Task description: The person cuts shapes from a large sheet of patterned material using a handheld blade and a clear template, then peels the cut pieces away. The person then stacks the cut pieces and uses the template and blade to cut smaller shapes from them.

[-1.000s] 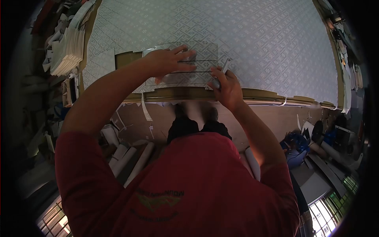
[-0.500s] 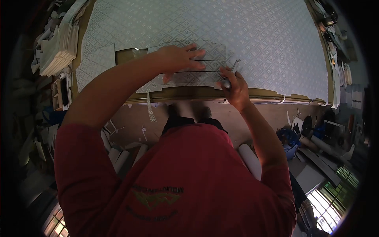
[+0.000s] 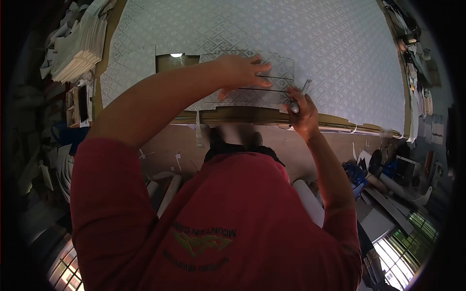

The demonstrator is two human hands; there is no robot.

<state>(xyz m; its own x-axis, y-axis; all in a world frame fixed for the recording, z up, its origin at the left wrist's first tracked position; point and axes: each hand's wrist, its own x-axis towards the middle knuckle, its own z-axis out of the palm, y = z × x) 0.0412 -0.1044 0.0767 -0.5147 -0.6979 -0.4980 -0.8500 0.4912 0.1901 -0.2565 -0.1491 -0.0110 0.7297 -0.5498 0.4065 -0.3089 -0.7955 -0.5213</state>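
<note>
My left hand (image 3: 242,72) lies on a clear rectangular plate (image 3: 279,72) with thin dark lines across it, its fingers spread. The plate rests on a pale sheet with a silvery geometric pattern (image 3: 335,63). My right hand (image 3: 303,114) is at the plate's right edge, fingers wrapped round a slim silver hand tool (image 3: 306,87). The tool's narrow end points up and away from me, and its rounded end shows below my fingers. Its exact kind is hard to make out. Left of the plate, a rectangular opening (image 3: 167,63) in the sheet shows a brown surface.
The brown table edge (image 3: 242,115) runs in front of me, with a patterned strip (image 3: 198,131) hanging from it. Stacked pale sheets (image 3: 82,51) stand at the left. White rolls (image 3: 308,196) and a blue bag (image 3: 356,174) are on the floor side.
The table, plate and both hands appear shifted to the right in the view together. Against the plate, my hands keep nearly the same places; the tool is still in my right hand.
</note>
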